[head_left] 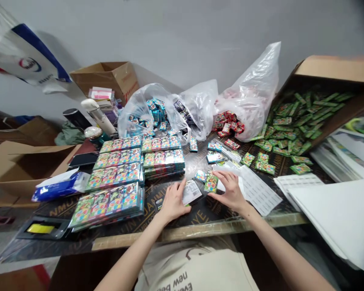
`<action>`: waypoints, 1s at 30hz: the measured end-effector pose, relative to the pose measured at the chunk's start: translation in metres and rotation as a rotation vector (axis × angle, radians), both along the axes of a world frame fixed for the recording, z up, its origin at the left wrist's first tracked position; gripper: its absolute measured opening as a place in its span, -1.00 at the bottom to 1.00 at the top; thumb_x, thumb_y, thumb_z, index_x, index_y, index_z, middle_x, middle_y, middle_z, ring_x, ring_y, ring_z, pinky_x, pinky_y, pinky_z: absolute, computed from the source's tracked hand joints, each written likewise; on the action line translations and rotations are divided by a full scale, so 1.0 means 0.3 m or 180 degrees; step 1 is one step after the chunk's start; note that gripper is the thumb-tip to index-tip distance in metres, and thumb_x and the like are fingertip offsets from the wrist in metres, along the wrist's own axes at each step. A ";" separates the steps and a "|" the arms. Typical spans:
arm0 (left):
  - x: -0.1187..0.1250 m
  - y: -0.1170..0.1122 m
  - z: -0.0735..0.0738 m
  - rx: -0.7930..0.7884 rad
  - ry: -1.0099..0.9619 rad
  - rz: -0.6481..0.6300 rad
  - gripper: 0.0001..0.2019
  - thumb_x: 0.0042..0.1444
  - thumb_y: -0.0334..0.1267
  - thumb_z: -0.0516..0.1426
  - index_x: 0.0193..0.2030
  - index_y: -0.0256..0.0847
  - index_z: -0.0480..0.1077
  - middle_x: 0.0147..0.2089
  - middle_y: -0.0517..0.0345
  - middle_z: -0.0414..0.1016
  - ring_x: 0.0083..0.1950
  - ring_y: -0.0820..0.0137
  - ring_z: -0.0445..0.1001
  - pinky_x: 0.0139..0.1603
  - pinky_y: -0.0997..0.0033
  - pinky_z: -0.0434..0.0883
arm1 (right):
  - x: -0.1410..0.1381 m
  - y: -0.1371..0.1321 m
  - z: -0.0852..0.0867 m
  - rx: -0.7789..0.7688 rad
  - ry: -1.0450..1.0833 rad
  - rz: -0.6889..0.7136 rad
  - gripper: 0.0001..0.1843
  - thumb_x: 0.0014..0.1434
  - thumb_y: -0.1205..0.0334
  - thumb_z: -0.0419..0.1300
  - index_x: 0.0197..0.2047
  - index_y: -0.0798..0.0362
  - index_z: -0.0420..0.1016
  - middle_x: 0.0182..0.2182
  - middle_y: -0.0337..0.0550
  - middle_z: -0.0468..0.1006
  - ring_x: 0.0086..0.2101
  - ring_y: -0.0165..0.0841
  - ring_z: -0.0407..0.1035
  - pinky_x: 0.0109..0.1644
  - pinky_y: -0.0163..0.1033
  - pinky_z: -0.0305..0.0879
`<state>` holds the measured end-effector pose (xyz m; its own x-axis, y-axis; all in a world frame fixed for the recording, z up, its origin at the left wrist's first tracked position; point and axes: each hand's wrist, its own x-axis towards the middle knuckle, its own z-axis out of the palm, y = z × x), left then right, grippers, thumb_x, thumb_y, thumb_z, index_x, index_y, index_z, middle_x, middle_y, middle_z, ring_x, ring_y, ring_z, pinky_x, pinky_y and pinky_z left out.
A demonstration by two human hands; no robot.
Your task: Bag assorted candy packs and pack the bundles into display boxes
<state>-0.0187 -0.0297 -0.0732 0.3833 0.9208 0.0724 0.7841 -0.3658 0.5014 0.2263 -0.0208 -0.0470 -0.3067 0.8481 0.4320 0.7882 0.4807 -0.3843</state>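
Both forearms are bare and come in from the lower edge, slanting toward each other. The left forearm [127, 254] leans up to the right, ending in the left hand [172, 202], which lies low with its back turned up, fingers pointing forward and lightly bent, thumb out to the side and apart from the index finger. The right forearm [279, 242] leans up to the left; the right hand [230, 192] has thumb and index finger curved, tips spread, pointing toward the left hand. The hands are near each other, not touching.
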 end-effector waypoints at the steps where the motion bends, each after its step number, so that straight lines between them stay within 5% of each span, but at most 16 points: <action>1: 0.000 0.000 0.010 0.0021 -0.0095 -0.0048 0.03 -0.30 -0.19 0.24 0.32 -0.11 -0.22 0.01 0.02 0.22 0.01 0.13 0.25 0.06 0.14 0.18 | 0.000 -0.001 0.013 -0.0021 -0.0008 0.0125 -0.27 -0.08 0.04 0.26 0.16 -0.04 0.17 -0.01 -0.02 0.34 0.00 -0.09 0.20 0.05 0.04 0.05; 7: -0.041 0.018 0.086 -0.0033 -0.0454 -0.0249 0.04 -0.27 -0.28 0.21 0.33 -0.10 -0.32 0.06 0.02 0.14 0.05 0.17 0.22 0.09 0.15 0.19 | 0.008 -0.008 0.107 -0.0415 -0.0069 0.1389 -0.16 -0.16 -0.04 0.30 0.17 0.00 0.14 -0.01 -0.03 0.37 -0.01 -0.15 0.22 0.06 -0.03 0.08; 13: -0.046 0.020 0.141 -0.0210 -0.0719 -0.0574 0.03 -0.25 -0.29 0.21 0.33 -0.14 -0.32 0.11 0.00 0.17 0.10 0.17 0.20 0.14 0.16 0.17 | 0.022 0.020 0.174 0.0075 0.0002 0.0793 -0.21 -0.11 -0.05 0.27 0.17 -0.06 0.14 0.00 -0.04 0.35 0.00 -0.11 0.21 0.13 0.05 -0.07; 17: -0.036 0.014 0.141 -0.0297 -0.0944 -0.0554 0.09 -0.28 -0.30 0.23 0.33 -0.16 -0.38 0.15 -0.01 0.20 0.11 0.15 0.22 0.15 0.14 0.16 | -0.004 0.009 0.187 -0.0082 -0.0381 0.1136 -0.20 -0.14 -0.09 0.26 0.17 -0.08 0.18 -0.06 -0.07 0.39 -0.03 -0.14 0.24 0.19 0.07 -0.23; 30: -0.016 -0.003 0.165 -0.0203 -0.1033 -0.0636 0.06 -0.31 -0.31 0.23 0.33 -0.19 -0.28 0.13 -0.03 0.28 0.09 0.14 0.28 0.13 0.14 0.18 | -0.004 0.055 0.226 -0.0643 -0.0280 0.1700 -0.12 -0.19 -0.15 0.29 0.18 -0.04 0.16 -0.06 -0.05 0.44 -0.05 -0.15 0.29 0.19 0.09 -0.18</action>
